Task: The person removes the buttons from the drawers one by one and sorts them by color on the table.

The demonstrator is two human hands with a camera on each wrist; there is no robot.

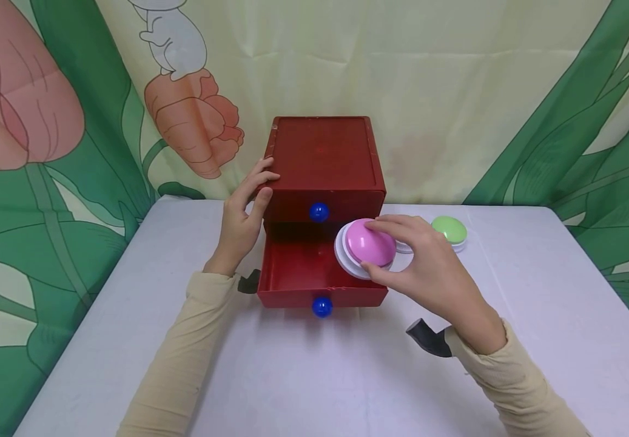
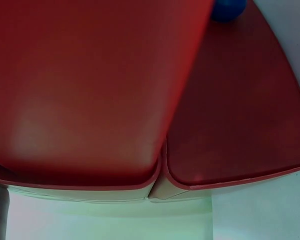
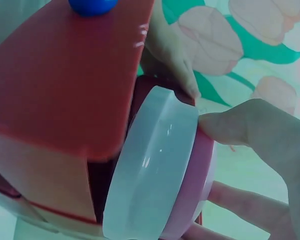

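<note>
right hand point(image 1: 429, 267) pinches the pink-domed button point(image 1: 370, 241) over the open lower drawer point(image 1: 289, 267)!
likely light, stiff, slick; best gripped by its white rim point(image 1: 344, 258). left hand point(image 1: 240, 226) rests, fingers loose, against the red cabinet point(image 1: 319, 152).

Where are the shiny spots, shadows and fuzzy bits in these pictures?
Head view: a small bright glint on the round, glossy pink-and-white button, and soft shadows on the white cloth-covered table below the open red drawer; left wrist view: dim, with a hazy sheen on the big smooth red panel, whose edge looks fuzzy, maybe too close to focus; right wrist view: bluish-green tint, bright streaks on the button's white base.
</note>
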